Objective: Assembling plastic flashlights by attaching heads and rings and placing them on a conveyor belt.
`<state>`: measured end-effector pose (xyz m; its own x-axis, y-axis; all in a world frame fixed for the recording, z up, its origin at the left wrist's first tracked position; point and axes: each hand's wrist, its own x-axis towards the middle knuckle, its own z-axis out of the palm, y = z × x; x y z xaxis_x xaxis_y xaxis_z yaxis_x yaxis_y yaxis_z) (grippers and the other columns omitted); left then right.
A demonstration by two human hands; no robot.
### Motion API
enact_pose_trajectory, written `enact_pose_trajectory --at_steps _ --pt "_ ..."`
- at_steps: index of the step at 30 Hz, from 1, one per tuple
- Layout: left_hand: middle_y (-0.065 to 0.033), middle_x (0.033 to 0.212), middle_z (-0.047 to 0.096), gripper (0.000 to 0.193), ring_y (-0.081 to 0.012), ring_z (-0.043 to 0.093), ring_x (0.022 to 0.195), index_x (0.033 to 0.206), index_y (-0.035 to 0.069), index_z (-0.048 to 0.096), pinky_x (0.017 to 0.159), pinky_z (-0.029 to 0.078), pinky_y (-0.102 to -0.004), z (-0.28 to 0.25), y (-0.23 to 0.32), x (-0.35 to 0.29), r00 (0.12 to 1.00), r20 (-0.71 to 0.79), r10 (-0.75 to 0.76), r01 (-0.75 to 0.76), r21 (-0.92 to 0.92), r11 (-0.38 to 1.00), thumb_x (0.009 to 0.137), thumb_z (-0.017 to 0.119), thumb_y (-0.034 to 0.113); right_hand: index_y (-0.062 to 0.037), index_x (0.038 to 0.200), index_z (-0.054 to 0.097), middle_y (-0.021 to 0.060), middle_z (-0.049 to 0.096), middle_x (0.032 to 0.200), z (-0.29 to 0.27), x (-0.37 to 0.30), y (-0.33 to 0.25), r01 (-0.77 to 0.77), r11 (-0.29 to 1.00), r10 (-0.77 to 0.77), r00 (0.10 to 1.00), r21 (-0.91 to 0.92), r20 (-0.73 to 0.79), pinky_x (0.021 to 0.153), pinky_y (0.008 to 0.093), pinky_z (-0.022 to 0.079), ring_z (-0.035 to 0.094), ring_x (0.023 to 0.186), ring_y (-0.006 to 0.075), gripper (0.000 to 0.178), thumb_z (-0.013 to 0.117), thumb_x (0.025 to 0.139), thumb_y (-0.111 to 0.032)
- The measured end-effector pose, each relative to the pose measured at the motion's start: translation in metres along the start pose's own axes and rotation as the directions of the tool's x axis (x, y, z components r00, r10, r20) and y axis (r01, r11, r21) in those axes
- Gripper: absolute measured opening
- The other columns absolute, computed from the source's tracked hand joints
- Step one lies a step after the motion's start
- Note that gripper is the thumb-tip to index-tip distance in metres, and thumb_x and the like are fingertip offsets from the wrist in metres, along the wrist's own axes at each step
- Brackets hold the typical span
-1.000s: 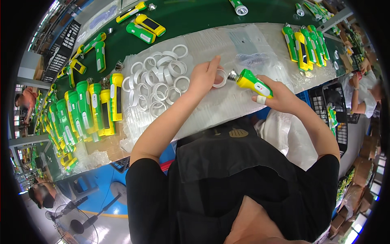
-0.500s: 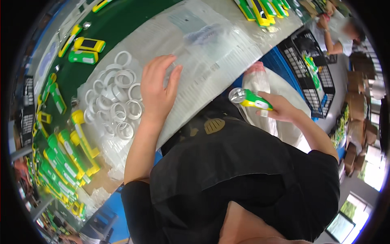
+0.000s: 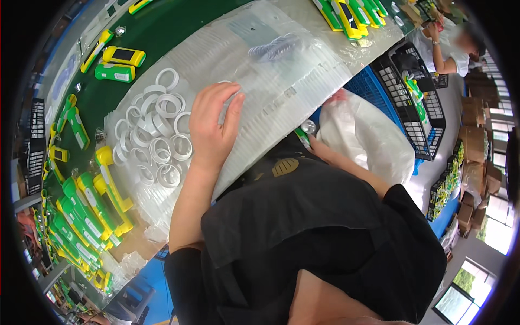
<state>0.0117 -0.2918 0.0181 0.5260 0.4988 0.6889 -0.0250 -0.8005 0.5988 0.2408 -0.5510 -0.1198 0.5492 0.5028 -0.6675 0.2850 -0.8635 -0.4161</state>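
My left hand (image 3: 213, 122) hovers over or rests on the plastic-covered tabletop, fingers stretched and thumb apart, with nothing in it. Beside it lies a pile of white plastic rings (image 3: 160, 124). My right hand (image 3: 320, 150) is below the table edge, close to my apron, closed round a green flashlight (image 3: 303, 137). The clear round head of the flashlight points up toward the table; its lower body is hidden by the hand and apron. A white plastic sack (image 3: 368, 141) sits right beside this hand.
Several green-and-yellow flashlights (image 3: 84, 208) stand in rows at the left, with more (image 3: 352, 16) at the far right of the table. A stack of clear discs (image 3: 274, 47) lies on the plastic sheet. Black crates (image 3: 417, 97) stand at right; a person (image 3: 447, 49) works beyond.
My right hand has moved left and inward from over the white sack to the table edge, turning the flashlight more upright. My left hand has barely moved.
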Motion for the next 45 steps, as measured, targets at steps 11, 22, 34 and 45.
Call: enact_pose_trajectory --at_steps 11,22,34,45 --pt "-0.0104 0.097 0.069 0.018 -0.0247 0.063 0.086 0.101 0.002 0.066 0.073 0.05 -0.0334 0.009 0.014 0.004 0.951 0.244 -0.191 0.242 -0.201 0.949 0.087 0.068 0.014 -0.0044 0.115 0.053 0.0023 0.061 0.082 -0.039 -0.038 -0.017 -0.033 0.911 -0.141 0.911 0.411 0.386 0.071 0.0303 0.048 0.059 0.074 0.0113 0.026 0.055 0.097 -0.023" --pt "-0.0099 0.126 0.056 0.042 -0.0195 0.056 0.114 0.136 0.005 0.047 0.097 0.047 -0.0357 0.064 0.051 -0.023 0.556 0.784 -0.277 0.828 -0.49 0.274 0.102 0.048 0.029 -0.0027 0.13 0.047 0.0076 0.061 0.116 -0.093 -0.156 -0.067 0.465 0.714 -0.647 0.724 0.523 0.241 0.092 0.0316 0.045 0.059 0.102 0.0151 0.053 0.068 0.082 -0.012" --pt "-0.0011 0.098 0.065 0.028 -0.0066 0.059 0.084 0.114 0.003 0.066 0.069 0.05 -0.0218 -0.012 0.064 -0.012 0.453 0.693 -0.561 0.864 -0.497 0.084 0.097 0.057 0.022 -0.007 0.133 0.038 0.0161 0.063 0.106 -0.053 -0.119 -0.148 0.838 0.489 -0.868 0.496 0.242 0.037 0.084 0.0365 0.049 0.064 0.096 0.0312 0.077 0.078 0.077 -0.042" --pt "-0.0094 0.108 0.059 0.027 -0.0166 0.053 0.095 0.112 -0.002 0.065 0.084 0.042 -0.0285 -0.024 0.068 0.003 0.903 0.148 -0.404 0.428 -0.389 0.816 0.098 0.047 0.012 -0.0054 0.13 0.04 0.0097 0.054 0.113 -0.035 -0.107 -0.192 0.678 0.421 -0.865 0.5 0.603 0.041 0.083 0.0309 0.047 0.056 0.096 0.0167 0.051 0.067 0.09 -0.022"
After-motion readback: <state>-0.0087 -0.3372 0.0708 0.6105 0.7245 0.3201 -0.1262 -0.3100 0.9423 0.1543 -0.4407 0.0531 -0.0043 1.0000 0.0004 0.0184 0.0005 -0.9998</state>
